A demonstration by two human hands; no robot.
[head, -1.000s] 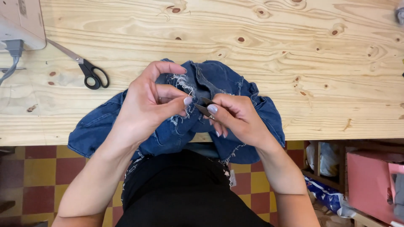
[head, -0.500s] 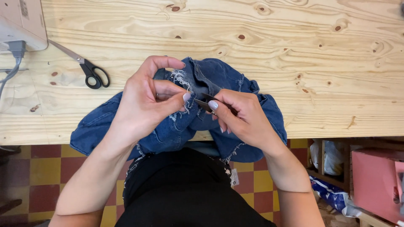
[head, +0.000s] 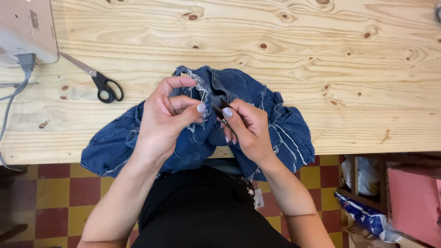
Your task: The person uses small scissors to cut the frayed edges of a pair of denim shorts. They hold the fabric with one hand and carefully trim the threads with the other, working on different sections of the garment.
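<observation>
A crumpled piece of blue denim (head: 285,133) with frayed white edges lies at the near edge of the wooden table (head: 275,46). My left hand (head: 165,117) pinches a frayed bit of the denim between thumb and fingers. My right hand (head: 245,128) grips small dark thread snips (head: 219,108), whose blades point at the frayed threads held by my left hand. The two hands are almost touching above the middle of the denim.
Black-handled scissors (head: 98,80) lie on the table to the left. A white sewing machine (head: 27,32) with a grey cable (head: 11,103) stands at the far left corner. Pink boxes (head: 413,202) and shelving sit under the table at the right, above a red-and-yellow checked floor (head: 50,193).
My right hand has moved left and closer to my left hand, bringing the snips up to the frayed edge. The denim has shifted slightly, showing more frayed seam at the right.
</observation>
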